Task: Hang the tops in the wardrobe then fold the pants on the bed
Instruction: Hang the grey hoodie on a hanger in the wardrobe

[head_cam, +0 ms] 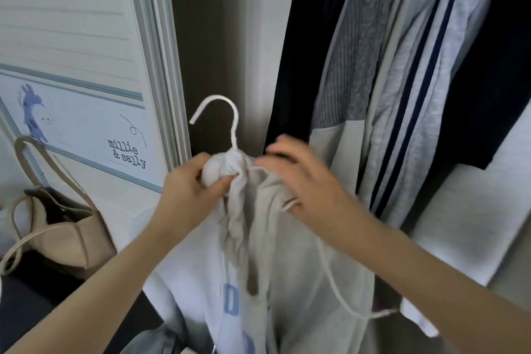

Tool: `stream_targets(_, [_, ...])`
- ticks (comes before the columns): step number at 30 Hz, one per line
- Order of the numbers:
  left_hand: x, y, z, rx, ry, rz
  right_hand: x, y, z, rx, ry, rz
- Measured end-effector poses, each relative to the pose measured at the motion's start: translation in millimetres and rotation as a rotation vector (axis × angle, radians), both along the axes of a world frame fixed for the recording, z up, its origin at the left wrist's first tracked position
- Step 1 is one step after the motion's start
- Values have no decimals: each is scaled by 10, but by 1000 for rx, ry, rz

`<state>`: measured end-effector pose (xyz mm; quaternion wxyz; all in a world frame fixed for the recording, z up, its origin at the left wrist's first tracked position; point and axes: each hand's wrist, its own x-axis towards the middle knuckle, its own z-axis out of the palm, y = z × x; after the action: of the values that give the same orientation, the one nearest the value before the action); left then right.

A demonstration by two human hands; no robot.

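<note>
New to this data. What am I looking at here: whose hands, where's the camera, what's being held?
There is no robot: a person wears one wide-angle camera on the head, looking down at their own bare hands. The left hand grips the bunched neck of a light grey hoodie where a white hanger pokes out, hook up. The right hand holds the fabric on the other side, near a drawstring. Behind them is an open wardrobe with hung clothes. A beige handbag sits at the left by a sliding door.
</note>
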<state>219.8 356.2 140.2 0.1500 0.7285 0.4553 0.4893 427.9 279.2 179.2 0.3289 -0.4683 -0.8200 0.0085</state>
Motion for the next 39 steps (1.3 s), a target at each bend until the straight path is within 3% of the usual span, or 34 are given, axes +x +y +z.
stream_targets(3, [-129, -40, 125, 34, -180, 17, 429, 47, 98, 160, -164, -516])
stream_targets(5, [-186, -27, 211, 47, -251, 46, 627, 25, 169, -79, -157, -721])
stream_targets(6, [-207, -13, 252, 52, -275, 56, 695, 30, 199, -270, -146, -723])
stream_targets(7, [-225, 5, 288, 60, -291, 58, 768, 57, 216, -440, -132, -666])
stream_targets(9, [-247, 20, 346, 75, -289, 41, 868, 109, 274, -571, 8, -550])
stream_targets(12, [-283, 15, 405, 70, -274, -13, 947, 177, 264, -439, 240, -327])
stream_targets(14, [-302, -1, 433, 69, -249, -50, 986, 181, 294, -335, 267, -172])
stream_targets(18, [-96, -86, 417, 89, -98, -121, 677, 132, 327, -334, 191, 68])
stream_targets(21, [102, -130, 347, 42, 1, -182, 379, 190, 175, -273, 155, 86])
stream_targets(23, [79, -73, 333, 21, 36, -205, 307, 213, 140, -235, 277, 71])
stream_targets(26, [-236, 87, 342, 60, 123, -68, 453, 196, 191, -151, 510, 43])
stream_targets(28, [-474, 168, 378, 18, 66, -39, 591, 160, 214, -111, 594, 24])
stream_targets(30, [-588, 217, 399, -18, 40, -32, 651, 145, 246, -108, 598, 43])
stream_targets(35, [-530, 235, 446, 69, 268, 18, 646, 166, 261, -70, 588, 25])
stream_targets(39, [-360, 169, 504, 186, 299, -144, 628, 183, 231, -30, 620, 6])
